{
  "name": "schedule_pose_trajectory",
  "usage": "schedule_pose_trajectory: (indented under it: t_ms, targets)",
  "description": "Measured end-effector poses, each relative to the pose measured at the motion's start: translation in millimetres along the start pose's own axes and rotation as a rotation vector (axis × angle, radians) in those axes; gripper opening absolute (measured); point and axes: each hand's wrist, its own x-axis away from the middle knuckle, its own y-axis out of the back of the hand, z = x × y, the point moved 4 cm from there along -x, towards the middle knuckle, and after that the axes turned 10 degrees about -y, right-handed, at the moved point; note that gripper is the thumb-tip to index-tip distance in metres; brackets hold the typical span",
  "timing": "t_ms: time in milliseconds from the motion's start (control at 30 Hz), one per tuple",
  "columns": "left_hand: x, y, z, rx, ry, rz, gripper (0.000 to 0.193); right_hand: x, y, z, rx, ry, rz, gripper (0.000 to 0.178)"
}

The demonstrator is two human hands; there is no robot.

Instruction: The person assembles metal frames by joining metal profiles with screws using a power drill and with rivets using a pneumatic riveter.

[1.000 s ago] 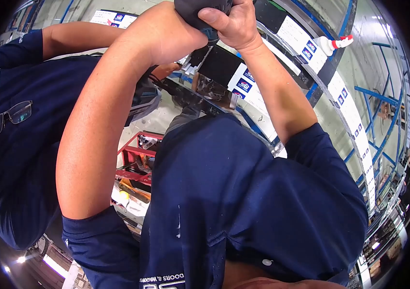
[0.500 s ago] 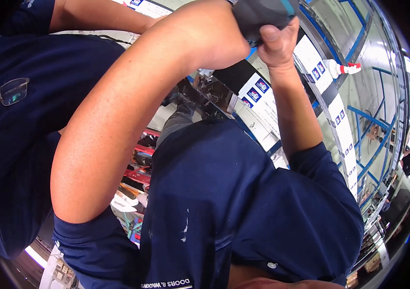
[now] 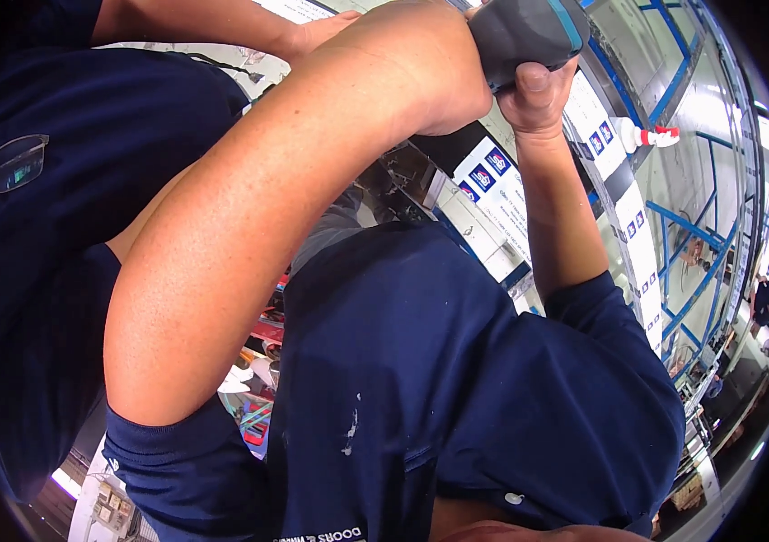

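At the top of the view is a dark grey cordless power tool (image 3: 529,41) with a teal stripe, its blocky end toward me. My left hand (image 3: 457,86), at the end of the large bent forearm, is closed at the tool, its fingers hidden behind the wrist and the tool body. From the other side my right hand (image 3: 538,99) grips the tool, thumb against its underside and the other fingers mostly hidden. The tool's working end is out of sight. Beneath it lies a dark frame piece with white, blue-printed film (image 3: 493,199).
At the left stands a co-worker in a navy shirt (image 3: 32,244), glasses (image 3: 14,167) hooked on it, with a hand (image 3: 321,36) reaching over the bench. A white spray bottle with a red nozzle (image 3: 656,136) is right of my hands. Blue metal framework (image 3: 692,226) stands beyond.
Both my hands and the power tool have shifted slightly right and down in the view. More of the co-worker's hand shows beside my left forearm.
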Motion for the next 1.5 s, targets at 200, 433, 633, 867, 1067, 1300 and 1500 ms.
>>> schedule_pose_trajectory:
  t_ms: [200,433,633,867,1067,1300,1500]
  targets:
    - [6.6,1.8,-3.3,0.032,0.007,-0.047,0.031,-1.3,0.8,-3.1,-0.021,0.017,-0.042,0.100]
    - [2.3,3.5,-8.5,0.056,-0.015,-0.094,0.031,-24.6,-15.2,-14.4,-0.282,0.234,0.194,0.089]
    - [2.2,3.4,-11.3,0.012,-0.062,-0.121,0.033,-15.0,-10.3,-1.0,-0.110,-0.016,0.122,0.080]
    - [6.5,5.1,-14.8,0.051,-0.017,-0.138,0.032,-20.3,-11.6,0.4,-0.324,0.320,0.248,0.083]
    - [10.0,1.6,-10.0,0.093,-0.046,-0.203,0.031,-8.9,-11.9,19.4,-0.147,0.038,0.145,0.084]
    - [20.7,6.0,-7.8,0.042,-0.037,-0.201,0.030,-11.7,-18.9,19.8,-0.019,0.067,0.114,0.083]
    - [6.4,2.6,-11.0,-0.111,-0.101,-0.131,0.031,-8.1,16.9,-11.6,0.237,0.109,0.119,0.088]
